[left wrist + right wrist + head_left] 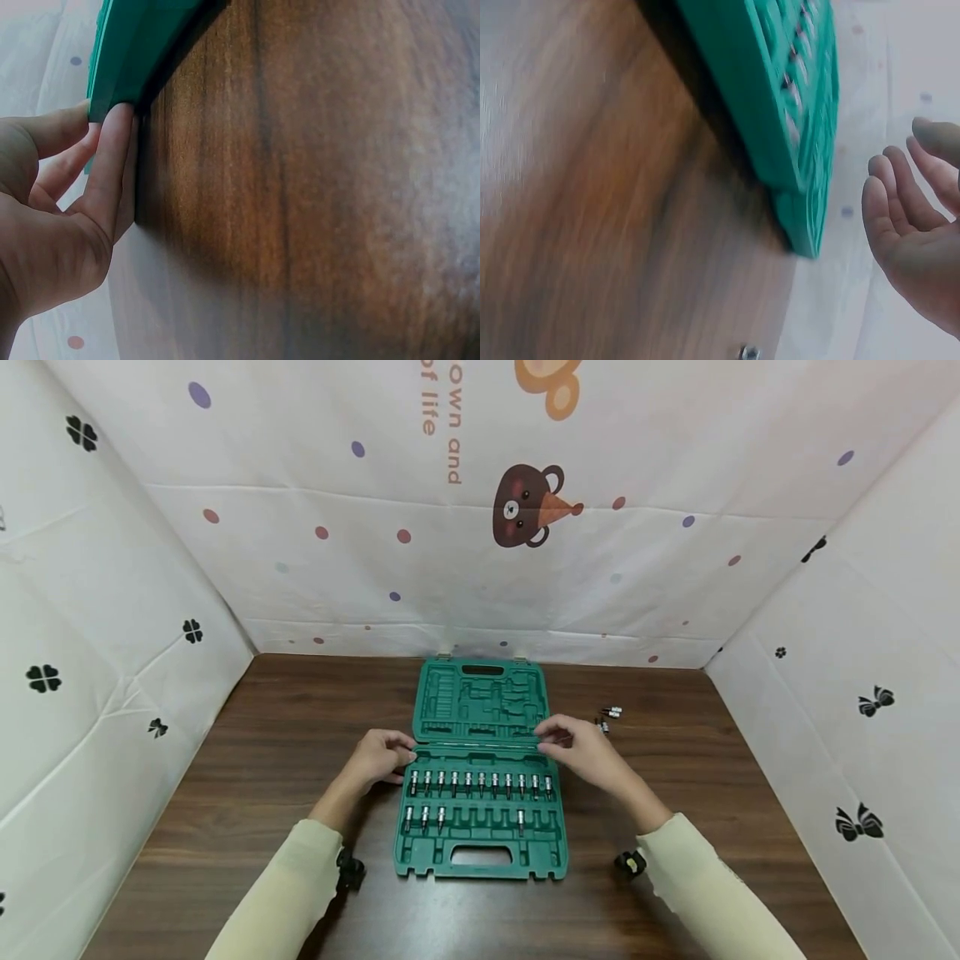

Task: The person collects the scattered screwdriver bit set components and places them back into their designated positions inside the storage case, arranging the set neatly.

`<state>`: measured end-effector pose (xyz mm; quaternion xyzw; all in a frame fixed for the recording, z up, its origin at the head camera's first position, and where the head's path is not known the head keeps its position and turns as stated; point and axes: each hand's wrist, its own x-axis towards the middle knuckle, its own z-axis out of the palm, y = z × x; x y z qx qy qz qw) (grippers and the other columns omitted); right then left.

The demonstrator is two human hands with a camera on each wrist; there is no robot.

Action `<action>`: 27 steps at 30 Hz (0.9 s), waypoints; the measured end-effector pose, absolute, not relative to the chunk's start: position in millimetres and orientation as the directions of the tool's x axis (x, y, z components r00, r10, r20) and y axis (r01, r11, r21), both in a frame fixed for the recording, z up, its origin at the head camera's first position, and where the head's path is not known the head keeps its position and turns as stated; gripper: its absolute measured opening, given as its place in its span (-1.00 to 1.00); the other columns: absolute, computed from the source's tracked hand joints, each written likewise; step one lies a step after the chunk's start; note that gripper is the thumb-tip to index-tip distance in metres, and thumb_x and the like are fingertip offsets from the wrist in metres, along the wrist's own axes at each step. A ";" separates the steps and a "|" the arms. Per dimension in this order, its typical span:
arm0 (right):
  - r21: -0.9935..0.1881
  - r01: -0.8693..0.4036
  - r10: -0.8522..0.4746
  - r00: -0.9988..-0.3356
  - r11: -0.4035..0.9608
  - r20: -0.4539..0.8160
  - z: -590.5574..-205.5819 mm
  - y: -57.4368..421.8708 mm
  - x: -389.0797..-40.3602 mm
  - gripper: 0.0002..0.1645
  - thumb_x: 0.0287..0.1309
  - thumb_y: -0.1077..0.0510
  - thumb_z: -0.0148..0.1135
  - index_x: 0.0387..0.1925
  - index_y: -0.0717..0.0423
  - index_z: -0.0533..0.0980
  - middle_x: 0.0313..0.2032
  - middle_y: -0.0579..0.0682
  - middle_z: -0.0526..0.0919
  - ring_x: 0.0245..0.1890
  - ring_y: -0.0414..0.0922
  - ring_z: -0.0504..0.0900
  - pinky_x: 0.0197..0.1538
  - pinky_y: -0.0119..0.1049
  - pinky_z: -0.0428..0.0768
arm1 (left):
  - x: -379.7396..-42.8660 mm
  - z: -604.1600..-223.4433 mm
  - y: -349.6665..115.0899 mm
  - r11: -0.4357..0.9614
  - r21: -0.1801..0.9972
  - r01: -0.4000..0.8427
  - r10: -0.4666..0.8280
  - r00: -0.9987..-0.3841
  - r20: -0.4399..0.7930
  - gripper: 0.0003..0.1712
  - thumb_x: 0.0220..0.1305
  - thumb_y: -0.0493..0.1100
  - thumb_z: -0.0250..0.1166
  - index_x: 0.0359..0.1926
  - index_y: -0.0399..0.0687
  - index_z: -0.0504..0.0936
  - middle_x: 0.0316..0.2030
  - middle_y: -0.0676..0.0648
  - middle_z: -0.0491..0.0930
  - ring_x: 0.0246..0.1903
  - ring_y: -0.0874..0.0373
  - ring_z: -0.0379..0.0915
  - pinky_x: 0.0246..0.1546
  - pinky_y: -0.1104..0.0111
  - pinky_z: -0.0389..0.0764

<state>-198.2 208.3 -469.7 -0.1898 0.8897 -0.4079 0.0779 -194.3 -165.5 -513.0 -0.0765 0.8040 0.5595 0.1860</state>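
Observation:
A green plastic socket case (536, 860) lies unfolded on the table, its lid (480, 685) laid back toward the wall. Silver bit sockets (468, 783) fill the upper row of the tray. Below them stand three more at the left and a single bit socket (521, 822) at the right. My left hand (380, 756) grips the case's left edge near the hinge, thumb (64, 129) at the rim and fingers against the side wall. Over the right end of the hinge hovers my right hand (581, 750), fingers loosely bent, holding nothing.
Several loose bit sockets (612, 712) lie on the brown wooden table (285, 793) to the right of the lid, just beyond my right hand. Printed white cloth (450, 568) encloses the table at the back and both sides.

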 end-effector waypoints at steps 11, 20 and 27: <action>-0.683 -0.201 -0.196 -0.977 0.702 0.086 -477.7 262.7 -215.5 -0.69 0.39 0.16 0.33 0.11 0.13 0.60 -0.04 0.10 0.70 -0.03 0.04 0.67 0.07 0.05 0.69 | -194.5 -512.8 -165.8 0.357 0.873 -0.331 0.087 -0.919 -0.384 -0.72 0.46 -0.31 0.27 0.13 -0.25 0.67 -0.02 -0.25 0.68 -0.12 0.02 0.66 -0.27 0.18 0.80; -0.639 -0.176 -0.102 -0.983 0.749 0.151 -494.5 294.5 -227.6 -0.64 0.38 0.22 0.32 0.16 0.22 0.57 0.07 0.22 0.63 0.01 0.17 0.66 0.05 0.13 0.67 | -194.1 -514.5 -165.2 0.354 0.877 -0.326 0.085 -0.922 -0.377 -0.73 0.47 -0.31 0.26 0.13 -0.25 0.67 -0.02 -0.25 0.69 -0.11 0.01 0.66 -0.25 0.17 0.80; -0.562 -0.180 -0.099 -0.980 0.807 0.171 -508.4 308.9 -239.5 -0.62 0.37 0.27 0.32 0.17 0.25 0.57 0.12 0.26 0.57 0.05 0.21 0.62 0.05 0.15 0.64 | -193.6 -515.2 -165.5 0.359 0.878 -0.315 0.087 -0.926 -0.368 -0.73 0.47 -0.30 0.26 0.13 -0.25 0.67 -0.02 -0.26 0.69 -0.11 0.00 0.66 -0.25 0.16 0.80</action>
